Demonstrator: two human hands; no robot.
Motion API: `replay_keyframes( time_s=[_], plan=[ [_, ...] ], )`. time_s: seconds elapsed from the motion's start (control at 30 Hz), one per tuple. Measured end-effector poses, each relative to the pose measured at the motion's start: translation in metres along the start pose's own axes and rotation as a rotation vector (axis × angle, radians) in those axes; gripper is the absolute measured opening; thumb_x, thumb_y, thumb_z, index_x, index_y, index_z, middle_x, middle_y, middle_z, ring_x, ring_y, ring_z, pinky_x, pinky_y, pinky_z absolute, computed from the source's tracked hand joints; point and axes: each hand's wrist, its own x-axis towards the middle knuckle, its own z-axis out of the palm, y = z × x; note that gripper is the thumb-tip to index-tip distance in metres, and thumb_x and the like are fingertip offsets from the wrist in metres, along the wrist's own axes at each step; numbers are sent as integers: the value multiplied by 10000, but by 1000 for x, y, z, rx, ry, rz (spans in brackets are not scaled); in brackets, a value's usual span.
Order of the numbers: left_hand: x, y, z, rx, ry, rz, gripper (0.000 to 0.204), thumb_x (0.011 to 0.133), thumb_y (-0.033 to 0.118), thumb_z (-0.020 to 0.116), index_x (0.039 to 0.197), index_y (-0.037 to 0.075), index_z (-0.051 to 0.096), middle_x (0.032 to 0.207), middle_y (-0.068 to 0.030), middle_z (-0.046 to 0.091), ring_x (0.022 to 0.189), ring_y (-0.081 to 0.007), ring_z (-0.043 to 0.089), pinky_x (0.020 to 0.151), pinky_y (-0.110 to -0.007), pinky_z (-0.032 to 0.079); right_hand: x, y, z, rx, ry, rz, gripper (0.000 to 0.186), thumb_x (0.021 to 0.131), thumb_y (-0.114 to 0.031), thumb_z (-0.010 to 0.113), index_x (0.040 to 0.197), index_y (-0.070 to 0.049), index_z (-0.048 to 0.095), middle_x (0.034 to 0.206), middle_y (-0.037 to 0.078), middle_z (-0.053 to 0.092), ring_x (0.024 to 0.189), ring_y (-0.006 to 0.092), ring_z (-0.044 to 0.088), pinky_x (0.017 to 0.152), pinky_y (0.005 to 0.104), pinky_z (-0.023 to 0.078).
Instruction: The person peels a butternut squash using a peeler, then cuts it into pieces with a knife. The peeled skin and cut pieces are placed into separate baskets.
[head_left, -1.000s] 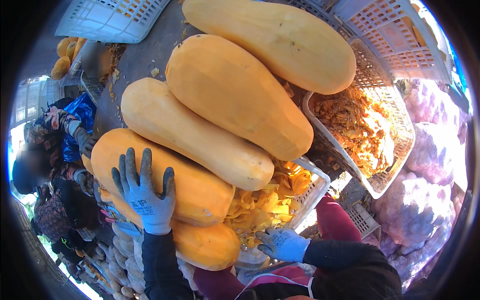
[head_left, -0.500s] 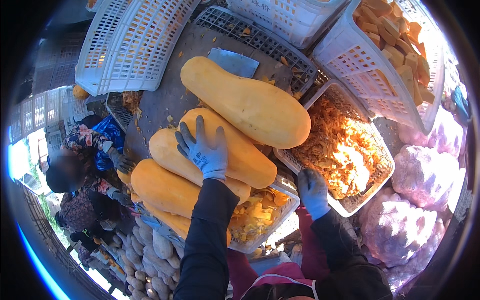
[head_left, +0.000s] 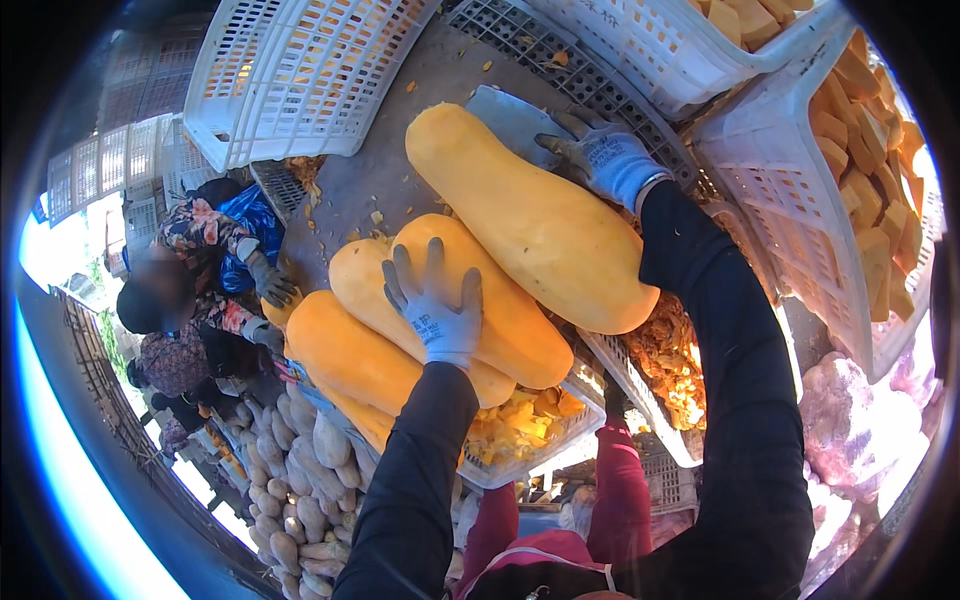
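My left hand [head_left: 437, 310], in a grey-blue glove, lies with fingers spread on a long peeled orange pumpkin [head_left: 510, 325]. Further right, my gloved right hand [head_left: 605, 157] reaches over the far side of the largest pumpkin [head_left: 525, 210], its dark fingertips apart. Close to those fingertips is a flat metal cleaver blade [head_left: 505, 115], partly behind this pumpkin; its handle cannot be made out. Two other peeled pumpkins lie to the left, including one beside a co-worker's gloved hand [head_left: 270, 280].
White slatted crates [head_left: 310, 75] stand at the far left and right; a right-hand crate [head_left: 775, 170] holds cut pumpkin chunks. Below the pumpkins are baskets of orange peelings [head_left: 520, 425]. Tan gourds [head_left: 310, 470] are heaped lower left, and bulging pinkish sacks [head_left: 850, 410] line the right.
My right hand has moved from beside the peelings basket up and away, to the cleaver. The left hand stays on the same pumpkin. The whole view has shifted slightly.
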Motion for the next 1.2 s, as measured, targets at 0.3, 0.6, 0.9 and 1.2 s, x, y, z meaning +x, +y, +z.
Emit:
replay_keyframes(
  time_s=[0.3, 0.6, 0.9, 1.2],
  plan=[
    [3, 6, -9, 10, -52, -31, 656, 813, 282, 814, 1432, 216, 604, 1612, -214, 343, 1500, -483, 243, 1203, -598, 211, 73, -26, -29, 172, -112, 497, 597, 832, -458, 724, 1285, -70, 694, 1292, 175, 678, 1213, 348, 643, 1016, 464, 511],
    [7, 5, -9, -14, 22, 12, 608, 808, 367, 789, 1377, 218, 636, 1527, -237, 417, 1436, -513, 304, 1150, -650, 250, 92, -4, -16, 654, -75, 533, 573, 826, -358, 715, 1283, -22, 637, 1238, 221, 693, 1168, 388, 657, 1005, 455, 505],
    [6, 3, -4, 39, 65, 19, 593, 828, 419, 750, 1378, 230, 634, 1534, -218, 422, 1441, -486, 310, 1157, -661, 218, -53, -42, -129, 764, 789, 364, 221, 904, -147, 665, 1073, -5, 661, 1007, 151, 740, 874, 227, 708, 789, 355, 538],
    [-49, 15, -46, -368, -60, -89, 642, 938, 366, 701, 1508, 149, 500, 1572, -197, 398, 1496, -402, 291, 1234, -532, 190, -312, -177, -79, 1889, 429, 637, 197, 919, 17, 645, 1082, -40, 550, 957, 51, 650, 897, 152, 662, 839, 323, 571]
  ],
)
